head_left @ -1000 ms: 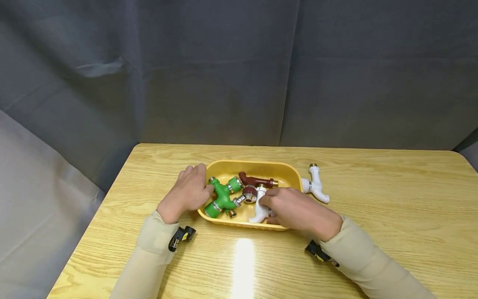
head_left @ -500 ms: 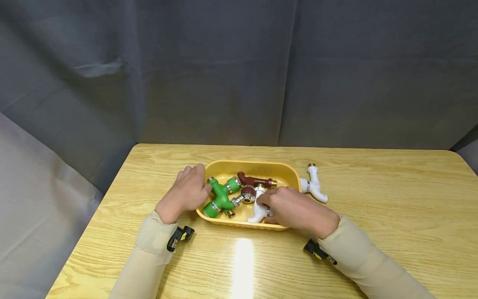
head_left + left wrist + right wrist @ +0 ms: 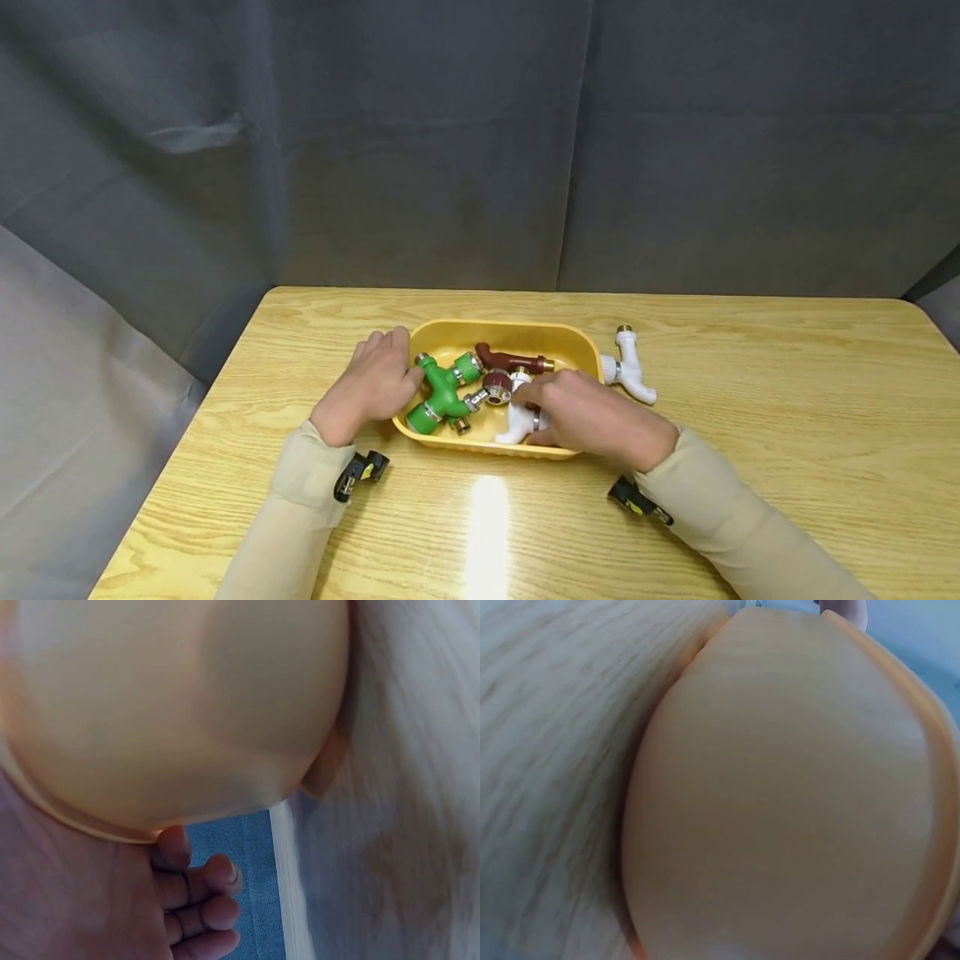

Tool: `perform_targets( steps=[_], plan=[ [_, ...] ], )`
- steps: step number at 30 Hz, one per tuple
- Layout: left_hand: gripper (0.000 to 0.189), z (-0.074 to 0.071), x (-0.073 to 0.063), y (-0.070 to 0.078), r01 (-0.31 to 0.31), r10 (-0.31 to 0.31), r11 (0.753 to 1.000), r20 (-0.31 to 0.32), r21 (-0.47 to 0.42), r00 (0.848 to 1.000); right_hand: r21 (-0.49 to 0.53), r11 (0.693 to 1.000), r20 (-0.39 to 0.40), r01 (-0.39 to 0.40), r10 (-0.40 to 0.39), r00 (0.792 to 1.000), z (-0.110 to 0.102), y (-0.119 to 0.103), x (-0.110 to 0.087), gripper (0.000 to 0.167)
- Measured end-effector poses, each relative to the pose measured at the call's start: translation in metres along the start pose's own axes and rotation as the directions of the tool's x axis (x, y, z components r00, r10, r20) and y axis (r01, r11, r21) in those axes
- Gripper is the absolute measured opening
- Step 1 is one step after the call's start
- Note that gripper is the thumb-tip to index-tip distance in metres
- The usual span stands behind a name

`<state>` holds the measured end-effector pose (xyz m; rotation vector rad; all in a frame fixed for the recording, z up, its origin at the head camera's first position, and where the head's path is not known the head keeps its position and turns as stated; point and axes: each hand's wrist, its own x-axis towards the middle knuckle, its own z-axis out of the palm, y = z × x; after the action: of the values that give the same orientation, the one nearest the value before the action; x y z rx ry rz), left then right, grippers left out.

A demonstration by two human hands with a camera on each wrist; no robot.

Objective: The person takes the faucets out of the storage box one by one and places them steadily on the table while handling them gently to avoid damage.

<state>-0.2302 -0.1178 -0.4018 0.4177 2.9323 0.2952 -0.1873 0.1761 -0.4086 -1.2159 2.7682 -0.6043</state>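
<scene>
One white plastic tap with a metal collar (image 3: 517,426), lower centre of the frame, lying in the tub, pinched by the right hand (image 3: 583,414).
One oblong yellow plastic tub (image 3: 517,335), frame centre; the left hand (image 3: 373,388) grips its left rim, we judge for steadiness.
Inside, centre: one maroon plastic tap (image 3: 510,361).
Left of it: green plastic taps (image 3: 442,390), we think two, overlapping.
Right of centre: another white plastic tap (image 3: 632,367), outside the tub.
</scene>
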Motion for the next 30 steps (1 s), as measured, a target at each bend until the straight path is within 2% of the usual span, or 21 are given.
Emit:
perform_targets(
  steps=[10,19,30],
  plan=[
    [0.024,-0.0019,0.0005,-0.0001,0.008,-0.008,1.000,0.007,0.003,1.000,0.048,0.998,0.012,-0.033,0.032,0.999,-0.0016,0.0006,0.0020,0.044],
    [0.024,-0.0022,-0.0004,0.0010,0.008,-0.008,1.000,0.007,0.016,1.000,0.049,0.998,0.005,-0.028,0.028,1.000,-0.0014,0.0009,0.0015,0.038],
    [0.024,-0.0025,-0.0021,0.0023,0.005,-0.005,1.000,0.011,0.018,1.000,0.021,1.000,-0.003,-0.008,0.008,1.000,0.0001,0.0017,0.0003,0.040]
  ],
)
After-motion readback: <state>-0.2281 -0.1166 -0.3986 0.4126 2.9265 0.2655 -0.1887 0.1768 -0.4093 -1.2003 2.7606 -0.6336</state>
